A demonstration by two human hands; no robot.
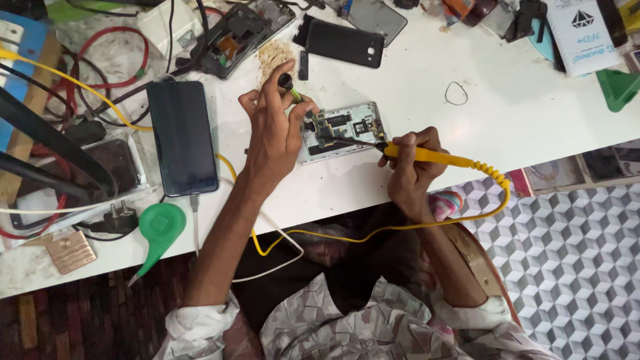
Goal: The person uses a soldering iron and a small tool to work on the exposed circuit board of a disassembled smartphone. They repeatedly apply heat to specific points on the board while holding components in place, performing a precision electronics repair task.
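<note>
An opened phone body (343,130) with its circuit board showing lies on the white table (413,80). My left hand (273,127) grips a small tool with a dark round top and a green shaft (288,85), its tip down at the board's left end. My right hand (413,163) grips a yellow soldering iron (427,156) like a pen. The iron's dark tip touches the board near its lower right edge. A yellow coiled cord (497,193) runs from the iron down past the table's edge.
A dark smartphone (182,137) lies screen-up to the left, with a cable plugged in. A green funnel-shaped tool (160,227) and a black plug (113,219) sit at the front left. Phone parts, a black back cover (345,43) and tangled red wires (100,67) crowd the far side.
</note>
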